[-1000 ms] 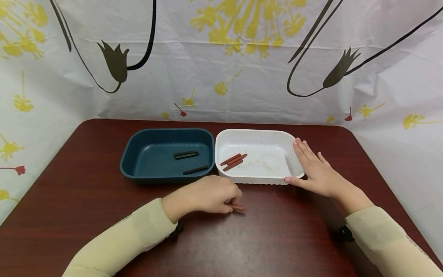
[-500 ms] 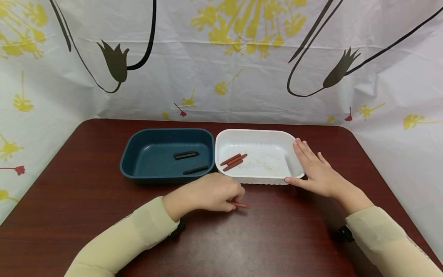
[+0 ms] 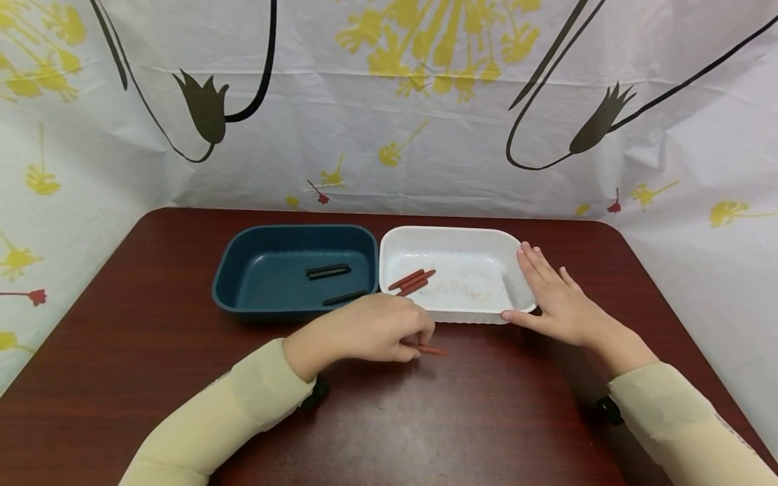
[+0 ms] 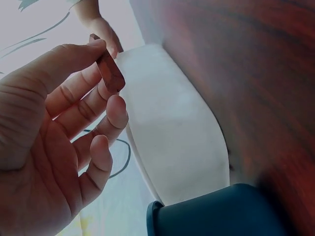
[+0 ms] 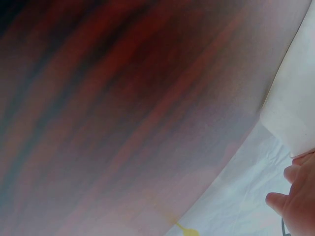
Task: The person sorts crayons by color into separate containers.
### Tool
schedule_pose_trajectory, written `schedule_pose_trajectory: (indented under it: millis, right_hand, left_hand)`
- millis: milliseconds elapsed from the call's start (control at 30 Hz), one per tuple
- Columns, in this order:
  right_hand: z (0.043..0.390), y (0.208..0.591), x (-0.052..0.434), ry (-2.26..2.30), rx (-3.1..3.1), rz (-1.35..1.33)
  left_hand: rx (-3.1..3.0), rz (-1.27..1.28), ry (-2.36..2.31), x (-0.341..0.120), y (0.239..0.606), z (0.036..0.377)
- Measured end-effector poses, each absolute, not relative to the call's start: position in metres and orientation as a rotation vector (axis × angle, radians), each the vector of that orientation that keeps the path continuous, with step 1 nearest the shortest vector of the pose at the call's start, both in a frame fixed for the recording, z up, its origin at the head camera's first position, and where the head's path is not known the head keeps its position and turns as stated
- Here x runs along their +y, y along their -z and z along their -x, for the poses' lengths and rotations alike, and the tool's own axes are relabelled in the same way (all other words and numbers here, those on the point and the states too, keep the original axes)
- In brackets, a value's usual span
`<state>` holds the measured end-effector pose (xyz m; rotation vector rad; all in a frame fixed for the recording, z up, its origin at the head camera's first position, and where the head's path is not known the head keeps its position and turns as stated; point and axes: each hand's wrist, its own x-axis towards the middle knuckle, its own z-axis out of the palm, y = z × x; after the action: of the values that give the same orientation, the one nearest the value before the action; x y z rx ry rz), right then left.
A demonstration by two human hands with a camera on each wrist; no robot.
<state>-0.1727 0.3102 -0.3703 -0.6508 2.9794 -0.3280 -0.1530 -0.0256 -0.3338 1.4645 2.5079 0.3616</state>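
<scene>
Left hand: fingers curled, thumb and fingertips pinching one end of a red stick. The wrist view confirms the pinch; the stick's blunt end shows between thumb and forefinger. In the head view the free end of the stick juts out to the right of the fingers, low over the table; whether it touches the wood cannot be told. The hand sits just in front of the seam where the two trays meet.

Right hand: flat and relaxed, fingers straight, gripping nothing. The fingers lie along the right wall of the white tray, the thumb along its near right corner. In the right wrist view only the fingertips and a piece of the tray's wall show.

Surroundings: a blue tray stands just left of the white tray, the two walls touching or very nearly so. Black sticks lie in the blue tray, a pair together and one apart nearer the front wall. Red sticks lie bunched in the left part of the white tray, with fine specks on its floor to the right. A flowered sheet hangs behind the table.

Position of the held stick: outside both trays, in front of the white tray's near wall, near its left corner. That wall stands between the stick and the bunch inside. The right hand is well apart from it, at the tray's other end.
</scene>
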Motion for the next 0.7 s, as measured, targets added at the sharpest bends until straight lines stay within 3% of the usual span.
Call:
schedule_pose_trajectory:
  millis: [700]
  right_hand:
    - [0.173, 0.37, 0.311, 0.334, 2.979, 0.641]
  left_hand:
    - [2.667, -1.411, -0.417, -0.037, 0.322, 0.171]
